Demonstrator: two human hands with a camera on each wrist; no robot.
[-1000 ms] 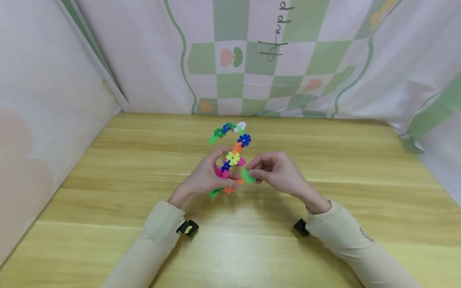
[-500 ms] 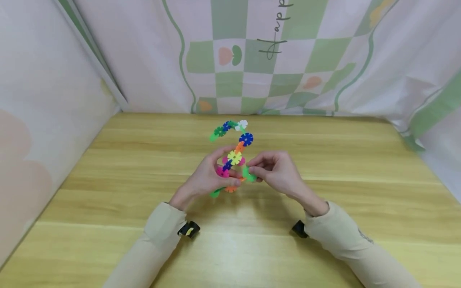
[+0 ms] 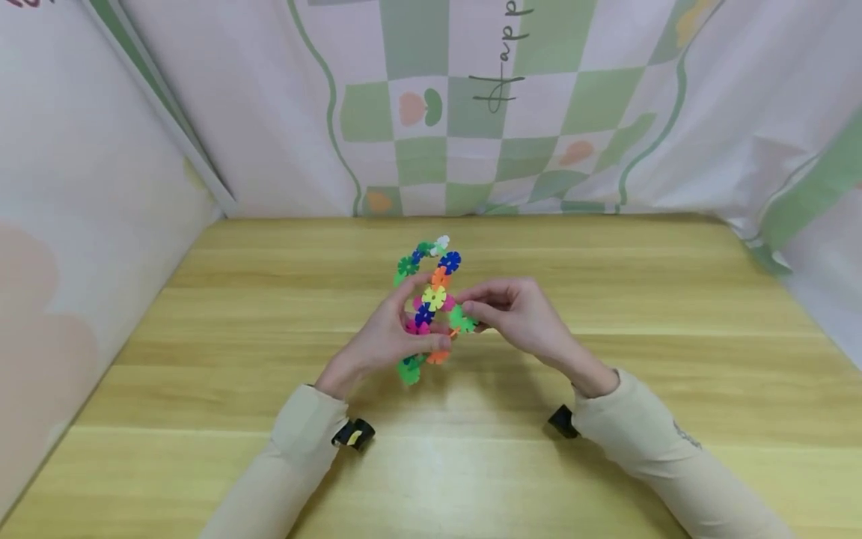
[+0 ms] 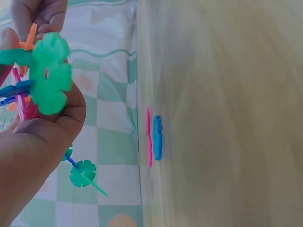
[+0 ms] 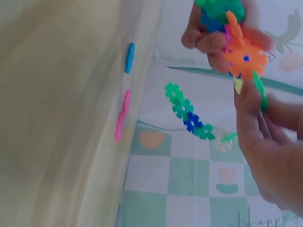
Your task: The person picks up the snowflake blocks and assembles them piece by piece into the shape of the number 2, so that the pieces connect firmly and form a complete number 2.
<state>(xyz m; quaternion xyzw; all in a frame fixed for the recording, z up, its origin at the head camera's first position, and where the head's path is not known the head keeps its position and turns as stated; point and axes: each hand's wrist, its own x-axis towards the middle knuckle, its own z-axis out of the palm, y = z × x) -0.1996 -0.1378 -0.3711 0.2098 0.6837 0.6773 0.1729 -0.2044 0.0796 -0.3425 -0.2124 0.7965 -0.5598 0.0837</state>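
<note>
My left hand (image 3: 387,329) holds a curved chain of interlocking plastic snowflake discs (image 3: 434,298) in yellow, orange, blue, pink, green and white. Its thumb and fingers curl round the pink and blue middle part. One arm of the chain (image 5: 191,122) arcs away toward the far side, and a green disc (image 4: 50,73) stands at the near end. From the right, my right hand (image 3: 528,314) pinches a light green disc (image 3: 462,320) between thumb and fingers. That disc is right at the edge of an orange disc (image 5: 247,59) on the chain. Fingers partly hide the join.
A pink disc (image 4: 149,137) and a blue disc (image 4: 157,138) lie on the wooden table (image 3: 202,359) beyond the hands, seen edge-on in both wrist views. Behind the table hangs a green-and-white checked curtain (image 3: 485,165); a pale cloth wall (image 3: 101,224) stands at the left.
The chain has tilted in the left hand: its far arc has swung slightly down and left, and its near green end sits lower. The right hand keeps pinching the light green disc.
</note>
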